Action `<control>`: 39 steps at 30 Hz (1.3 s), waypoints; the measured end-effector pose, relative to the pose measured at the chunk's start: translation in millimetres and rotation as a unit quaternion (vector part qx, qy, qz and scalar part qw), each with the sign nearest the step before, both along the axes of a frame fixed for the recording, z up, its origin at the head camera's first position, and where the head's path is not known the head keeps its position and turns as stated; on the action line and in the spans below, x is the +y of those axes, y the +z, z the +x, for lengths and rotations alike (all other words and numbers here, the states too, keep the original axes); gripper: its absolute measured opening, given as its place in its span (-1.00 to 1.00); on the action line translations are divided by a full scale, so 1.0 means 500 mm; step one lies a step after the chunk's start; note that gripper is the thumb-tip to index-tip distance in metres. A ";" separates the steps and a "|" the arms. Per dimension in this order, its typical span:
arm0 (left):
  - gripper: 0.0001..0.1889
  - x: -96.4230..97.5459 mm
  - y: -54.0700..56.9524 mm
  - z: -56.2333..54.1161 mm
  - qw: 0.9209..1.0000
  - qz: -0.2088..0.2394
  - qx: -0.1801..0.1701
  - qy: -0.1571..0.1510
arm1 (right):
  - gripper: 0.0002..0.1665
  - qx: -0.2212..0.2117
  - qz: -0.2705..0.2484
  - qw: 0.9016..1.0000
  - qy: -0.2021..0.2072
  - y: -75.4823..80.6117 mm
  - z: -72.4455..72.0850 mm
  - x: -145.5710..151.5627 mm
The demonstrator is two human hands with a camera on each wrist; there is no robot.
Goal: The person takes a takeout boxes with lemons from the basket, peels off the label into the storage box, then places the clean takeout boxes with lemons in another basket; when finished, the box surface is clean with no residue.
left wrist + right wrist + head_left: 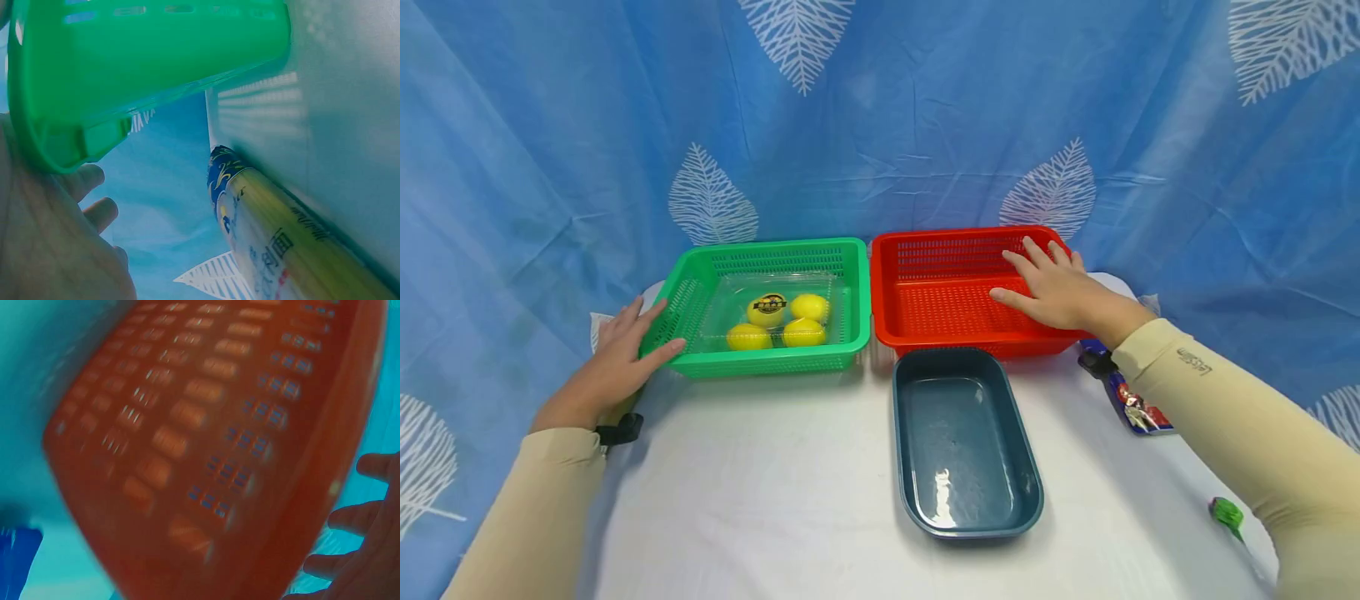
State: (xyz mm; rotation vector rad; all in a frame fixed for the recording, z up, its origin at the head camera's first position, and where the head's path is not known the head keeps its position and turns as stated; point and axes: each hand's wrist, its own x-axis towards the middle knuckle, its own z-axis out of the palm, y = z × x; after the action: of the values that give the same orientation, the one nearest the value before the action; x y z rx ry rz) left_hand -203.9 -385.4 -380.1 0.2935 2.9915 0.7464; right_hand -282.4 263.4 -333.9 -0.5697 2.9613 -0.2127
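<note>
My left hand (612, 364) is at the left end of the green basket (767, 363), its fingers extended and the thumb by the rim. Inside that basket lies a clear plastic box (718, 321) with several yellow round fruits (805, 332) and a dark label. My right hand (1051, 290) spreads its fingers at the right end of the red basket (925, 307), holding nothing else. Whether either palm touches its basket's rim is hard to tell. Under my left hand, a pack of dried noodles (281, 231) lies beside the green basket, mostly hidden in the head view.
A dark blue oval-cornered dish (967, 450) stands in front of the red basket. Below my right forearm lies a blue packet (1138, 408) with red print. A small green-headed item (1227, 512) sits near the right table edge. A blue leaf-patterned curtain (880, 108) hangs behind.
</note>
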 end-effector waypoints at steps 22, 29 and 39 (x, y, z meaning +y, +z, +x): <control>-0.06 0.010 -0.019 0.017 0.997 0.055 0.025 0.038 | 0.20 -0.002 -0.004 0.998 0.061 -0.008 -0.030 -0.136; -0.02 0.019 -0.022 0.020 0.992 0.102 -0.014 0.066 | 0.20 -0.007 -0.020 0.997 0.074 -0.009 -0.035 -0.186; 0.04 0.046 -0.038 0.030 0.965 0.222 -0.026 0.139 | 0.19 -0.014 -0.057 0.993 0.099 -0.009 -0.037 -0.265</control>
State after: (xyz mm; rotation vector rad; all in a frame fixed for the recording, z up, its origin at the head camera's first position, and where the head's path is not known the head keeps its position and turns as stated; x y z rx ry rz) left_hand -189.1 -362.6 -399.1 -0.1393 2.8129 1.4284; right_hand -301.0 131.0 -338.6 -0.8621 2.8539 -0.3695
